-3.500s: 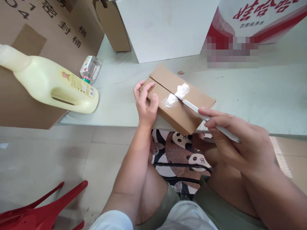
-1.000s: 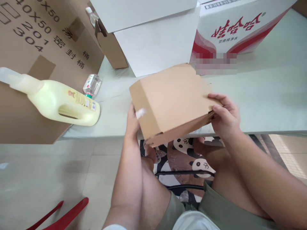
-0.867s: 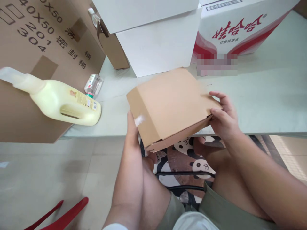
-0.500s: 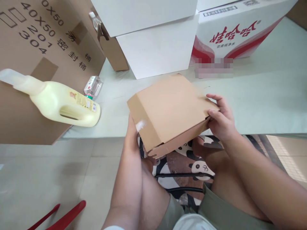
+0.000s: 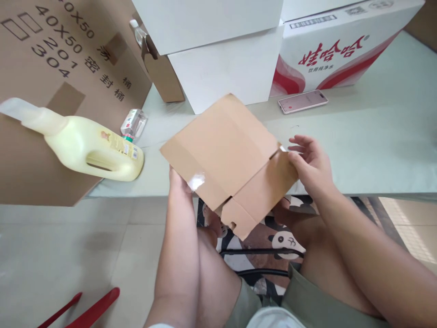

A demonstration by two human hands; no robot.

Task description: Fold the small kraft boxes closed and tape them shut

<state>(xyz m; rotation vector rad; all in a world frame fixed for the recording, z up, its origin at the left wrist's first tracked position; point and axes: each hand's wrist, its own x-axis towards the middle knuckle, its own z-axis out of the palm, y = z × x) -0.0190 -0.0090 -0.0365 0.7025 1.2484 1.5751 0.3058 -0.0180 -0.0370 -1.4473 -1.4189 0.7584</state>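
Note:
A brown cardboard box (image 5: 221, 146) is tilted in front of me above the table's front edge. Its side flap (image 5: 259, 196), with a notched end, hangs open toward me, and a shiny patch of clear tape (image 5: 196, 181) shows on the left panel. My left hand (image 5: 179, 180) supports the box from beneath its left edge; most of those fingers are hidden behind the cardboard. At the right corner, my right hand (image 5: 312, 161) has its thumb on the flap's edge, while the upper fingers stretch out beyond the cardboard.
White cartons (image 5: 225, 68) and a red-and-white water carton (image 5: 327, 54) stand at the back, with a phone (image 5: 303, 101) in front. Left are a large carton (image 5: 68, 54), a yellow jug (image 5: 92, 146) and a small clear bottle (image 5: 134, 124) on the table (image 5: 382, 136). Red legs (image 5: 95, 310) show below.
The box has turned and shifted left, and its near side flap has swung outward. My left hand moved left with it; my right hand's thumb has shifted to the flap's edge.

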